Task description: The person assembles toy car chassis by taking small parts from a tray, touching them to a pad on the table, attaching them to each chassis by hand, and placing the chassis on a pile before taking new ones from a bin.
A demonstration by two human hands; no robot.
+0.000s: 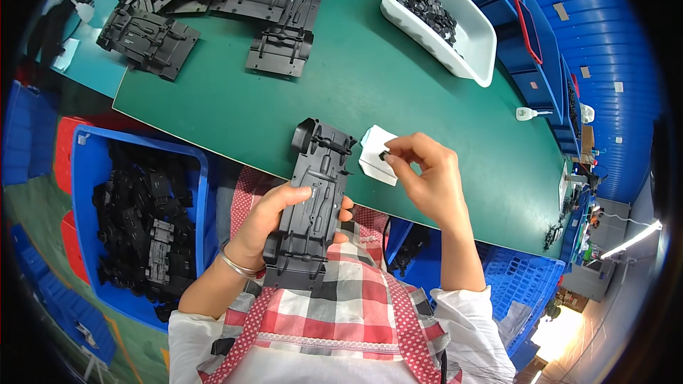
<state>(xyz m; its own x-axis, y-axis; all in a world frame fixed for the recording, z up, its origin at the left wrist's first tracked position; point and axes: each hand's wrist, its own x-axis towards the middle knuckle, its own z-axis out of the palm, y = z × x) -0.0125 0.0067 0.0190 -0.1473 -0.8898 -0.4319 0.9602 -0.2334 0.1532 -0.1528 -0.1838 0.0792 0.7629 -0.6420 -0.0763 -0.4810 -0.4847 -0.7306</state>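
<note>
My left hand is wrapped round a black plastic toy car chassis, its thumb lying on the upper face. The chassis is held lengthwise in front of my apron, and its far end reaches over the table edge. To its right, my right hand pinches a small black part between thumb and fingertips; its exact kind is too small to tell. That part hovers over a white folded paper or pad on the green table. The part and the chassis are apart.
Several black chassis are piled at the far left of the table. A white bin of small black parts stands at the far right, beside blue shelf bins. A small white bottle lies there. Left below is a blue crate of black parts.
</note>
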